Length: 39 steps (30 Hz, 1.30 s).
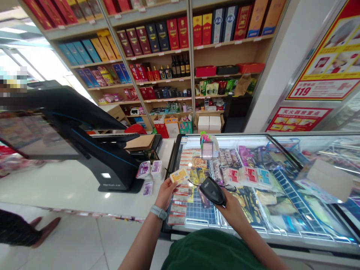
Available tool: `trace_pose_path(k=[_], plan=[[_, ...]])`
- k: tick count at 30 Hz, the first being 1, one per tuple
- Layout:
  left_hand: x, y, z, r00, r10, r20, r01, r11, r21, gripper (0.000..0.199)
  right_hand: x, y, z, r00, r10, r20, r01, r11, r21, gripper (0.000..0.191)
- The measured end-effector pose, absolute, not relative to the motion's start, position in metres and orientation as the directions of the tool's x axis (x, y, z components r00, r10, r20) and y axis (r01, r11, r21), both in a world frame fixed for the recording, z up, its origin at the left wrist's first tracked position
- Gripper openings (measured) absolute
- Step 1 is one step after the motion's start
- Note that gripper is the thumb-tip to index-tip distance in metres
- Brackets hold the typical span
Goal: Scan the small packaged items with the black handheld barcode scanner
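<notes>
My left hand (pixel 167 192) is closed on the edge of a small yellow-and-white packet (pixel 180 176), its printed face turned up. A black handheld barcode scanner (pixel 213 190) sits in my right hand (pixel 231 203), its head pointing toward the packet. Both hands are above the glass top of a chest freezer (pixel 194 219). To the left, several purple-and-white packets (pixel 147 188) rest on the white counter. Right of the scanner, two red-and-white packs (pixel 250 174) and a blue-and-white pack (pixel 264 176) stand in a row on the freezer glass.
A black checkout terminal (pixel 112 161) stands on the white counter (pixel 75 187). An open cardboard box (pixel 327 180) rests on the freezer's right side. Shelves of boxed bottles (pixel 157 37) line the back. A person's shoe (pixel 46 232) shows on the floor at lower left.
</notes>
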<state>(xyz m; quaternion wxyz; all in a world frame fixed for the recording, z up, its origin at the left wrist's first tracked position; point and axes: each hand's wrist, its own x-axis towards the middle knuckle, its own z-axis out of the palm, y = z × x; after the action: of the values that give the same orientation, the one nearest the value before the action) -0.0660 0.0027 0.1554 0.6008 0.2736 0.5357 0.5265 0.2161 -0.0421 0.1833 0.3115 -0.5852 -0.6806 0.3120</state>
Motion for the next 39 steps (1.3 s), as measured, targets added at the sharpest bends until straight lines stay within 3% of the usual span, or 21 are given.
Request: trace_pose_path(k=[4,11,22,30,35,39], plan=[[-0.0659,0.0012,0.157,-0.126,0.929,-0.349,-0.312,0.296,0.902,0.051,0.216,-0.0422,0.1844,-0.13,0.99,0.046,0.603,0.116,-0.789,0.037],[-0.0649,0.0029,0.1606,-0.161,0.926,-0.341,-0.318,0.279,0.906,0.041,0.2162,-0.0413,0.184,-0.136,0.99,0.038,0.615,0.114,-0.78,0.037],[-0.0664,0.0087,0.1597,-0.179,0.876,-0.447,-0.514,0.304,0.802,0.026,0.2135,-0.0421,0.1886,-0.139,0.99,0.028,0.634,0.111,-0.765,0.034],[-0.0679,0.0074,0.1598,0.088,0.857,-0.509,-0.641,0.44,0.629,0.038,0.214,-0.0427,0.1843,-0.15,0.988,0.028,0.635,0.118,-0.763,0.036],[-0.0648,0.0078,0.1575,0.034,0.877,-0.48,-0.583,0.407,0.703,0.046,0.2138,-0.0439,0.184,-0.145,0.989,0.032,0.643,0.119,-0.756,0.035],[-0.0637,0.0093,0.1609,-0.017,0.901,-0.433,-0.539,0.357,0.763,0.041,0.2136,-0.0442,0.1851,-0.136,0.99,0.032,0.646,0.112,-0.755,0.037]])
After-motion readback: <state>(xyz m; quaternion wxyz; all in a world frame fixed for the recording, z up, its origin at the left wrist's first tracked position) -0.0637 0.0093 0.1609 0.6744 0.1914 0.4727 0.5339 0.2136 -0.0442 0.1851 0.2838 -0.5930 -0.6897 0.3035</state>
